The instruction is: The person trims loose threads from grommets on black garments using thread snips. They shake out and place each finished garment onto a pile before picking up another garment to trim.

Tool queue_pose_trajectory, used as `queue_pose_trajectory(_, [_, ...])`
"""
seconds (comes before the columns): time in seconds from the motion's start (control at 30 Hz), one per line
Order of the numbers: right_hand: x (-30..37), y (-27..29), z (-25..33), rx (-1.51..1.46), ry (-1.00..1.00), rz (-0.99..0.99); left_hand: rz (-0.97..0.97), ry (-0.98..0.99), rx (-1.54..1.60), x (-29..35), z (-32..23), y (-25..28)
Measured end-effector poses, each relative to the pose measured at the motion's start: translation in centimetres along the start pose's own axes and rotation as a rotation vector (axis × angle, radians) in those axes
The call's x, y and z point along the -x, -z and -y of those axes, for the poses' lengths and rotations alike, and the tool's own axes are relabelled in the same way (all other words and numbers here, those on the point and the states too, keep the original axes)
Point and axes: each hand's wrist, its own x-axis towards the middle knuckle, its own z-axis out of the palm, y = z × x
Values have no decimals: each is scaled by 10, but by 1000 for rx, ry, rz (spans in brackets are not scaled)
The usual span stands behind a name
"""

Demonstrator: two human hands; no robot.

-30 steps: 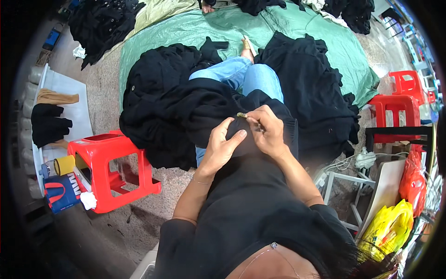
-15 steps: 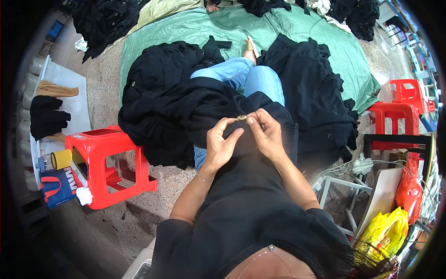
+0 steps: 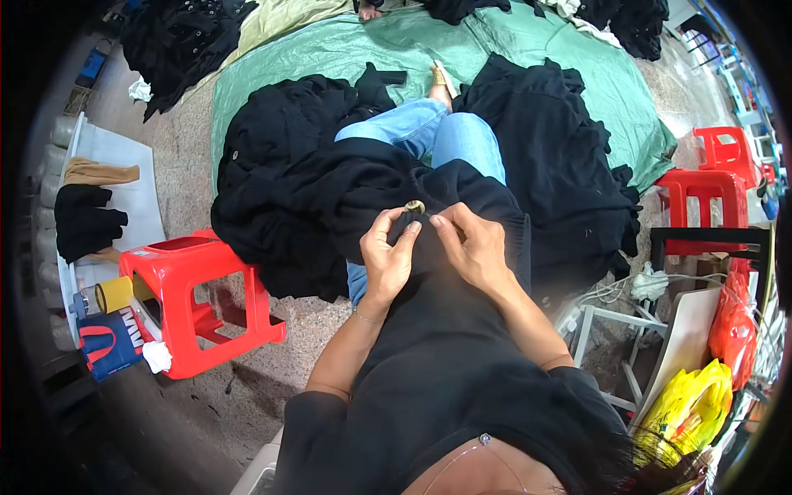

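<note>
A black knit garment (image 3: 355, 186) is spread over my lap. My left hand (image 3: 388, 256) pinches a fold of its cloth between thumb and forefinger. A round brownish button (image 3: 414, 207) with a pale rim stands at the top of that fold, just beyond the fingertips. To the right of it, my right hand (image 3: 474, 246) has thumb and forefinger pressed together near the fold. Whatever lies in that pinch is too small to make out.
Black garments (image 3: 544, 157) lie heaped on a green sheet (image 3: 643, 124). A red stool (image 3: 198, 272) stands at my left, beside a white table (image 3: 132, 181). More red stools (image 3: 705, 194) and a yellow bag (image 3: 689, 404) are at right. Another person's hand (image 3: 369, 11) shows at the far edge.
The button was between both hands' fingertips; now it stands clear above my left fingers. My right fingertips have come off the button and sit slightly lower beside the fold.
</note>
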Motion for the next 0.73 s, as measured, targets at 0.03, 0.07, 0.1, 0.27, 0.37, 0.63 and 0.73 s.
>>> queue_pose_trajectory(0.03, [-1, 0, 1, -2, 1, 2, -3, 0, -1, 0, 0, 0])
queue_pose_trajectory(0.07, [-1, -1, 2, -4, -1, -6, 10, -16, 7, 0, 0, 0])
queue_pose_trajectory(0.1, [-1, -2, 2, -6, -3, -14, 23, -32, 15, -1, 1, 0])
queue_pose_trajectory(0.27, [-2, -3, 1, 15, 4, -12, 37, -14, 25, 0, -1, 0])
queue_pose_trajectory(0.37, [-2, -5, 0, 36, 33, -25, 48, -9, 23, 0, 0, 0])
queue_pose_trajectory(0.63, [-1, -5, 1, 96, 49, -68, 44, -31, -8, -1, 0, 0])
queue_pose_trajectory(0.73, [-1, -6, -1, 52, 70, -110, 34, -8, 24, 0, 1, 1])
